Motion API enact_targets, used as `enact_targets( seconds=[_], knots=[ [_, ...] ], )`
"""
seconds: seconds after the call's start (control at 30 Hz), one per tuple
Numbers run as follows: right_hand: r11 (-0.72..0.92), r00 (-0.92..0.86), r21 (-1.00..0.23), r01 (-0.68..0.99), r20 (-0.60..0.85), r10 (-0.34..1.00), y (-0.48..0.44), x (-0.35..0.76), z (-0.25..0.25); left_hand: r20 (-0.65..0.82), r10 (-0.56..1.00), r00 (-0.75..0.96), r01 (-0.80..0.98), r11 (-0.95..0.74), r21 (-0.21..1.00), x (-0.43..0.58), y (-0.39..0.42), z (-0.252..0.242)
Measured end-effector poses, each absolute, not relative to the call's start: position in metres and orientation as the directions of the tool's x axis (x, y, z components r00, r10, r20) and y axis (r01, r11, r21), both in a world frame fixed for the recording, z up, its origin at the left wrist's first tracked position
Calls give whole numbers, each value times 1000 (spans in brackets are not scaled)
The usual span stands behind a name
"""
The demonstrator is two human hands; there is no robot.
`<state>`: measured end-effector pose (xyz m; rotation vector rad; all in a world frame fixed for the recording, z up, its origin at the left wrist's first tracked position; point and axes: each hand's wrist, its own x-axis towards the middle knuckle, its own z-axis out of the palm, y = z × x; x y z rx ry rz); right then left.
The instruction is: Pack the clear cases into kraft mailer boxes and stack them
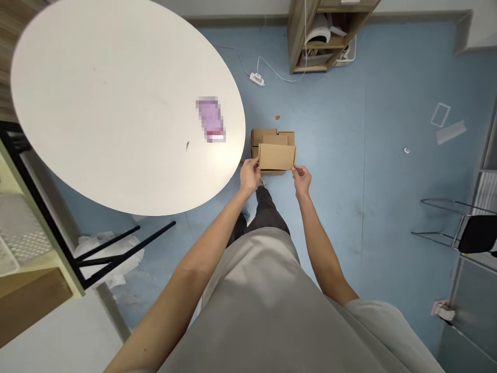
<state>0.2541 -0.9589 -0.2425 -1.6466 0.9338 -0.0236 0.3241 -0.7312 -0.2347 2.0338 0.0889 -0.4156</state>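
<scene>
A small brown cardboard box (277, 157) is held level between my two hands. My left hand (250, 175) pinches its left edge near the lower corner. At the opposite lower corner, the fingers of my right hand (302, 179) are closed on its edge. Behind and beneath it, several similar cardboard boxes (264, 133) sit together in a pile. The held box hides part of that pile, so I cannot tell whether it touches the boxes below.
A white oval table (128, 109) with a blurred purple item (210, 119) stands to the left. A power strip (257, 79) and its cable lie on the blue floor (330, 129). A wooden shelf (297, 36) stands ahead, and a black chair (477, 234) is at the right.
</scene>
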Motion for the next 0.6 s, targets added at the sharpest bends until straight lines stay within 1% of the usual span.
enact_targets(
  seconds=[0.13, 0.27, 0.5, 0.57, 0.6],
  knots=[
    [-29, 681, -806, -592, -480, -553, -986, 297, -277, -388, -104, 916, 275, -540, 796, 354, -754, -265],
    [-26, 661, -777, -629, -517, -544, -998, 323, -310, -421, -68, 905, 323, -533, 782, 374, -767, -291],
    [-22, 617, -715, -699, -588, -523, -998, 340, -357, -463, 20, 886, 400, -539, 742, 390, -775, -332],
    [-33, 602, -699, -715, -590, -539, -996, 340, -365, -489, 44, 871, 434, -532, 727, 389, -777, -341],
    [-57, 624, -706, -706, -581, -522, -996, 339, -368, -501, 51, 864, 450, -527, 721, 387, -778, -344]
  ],
)
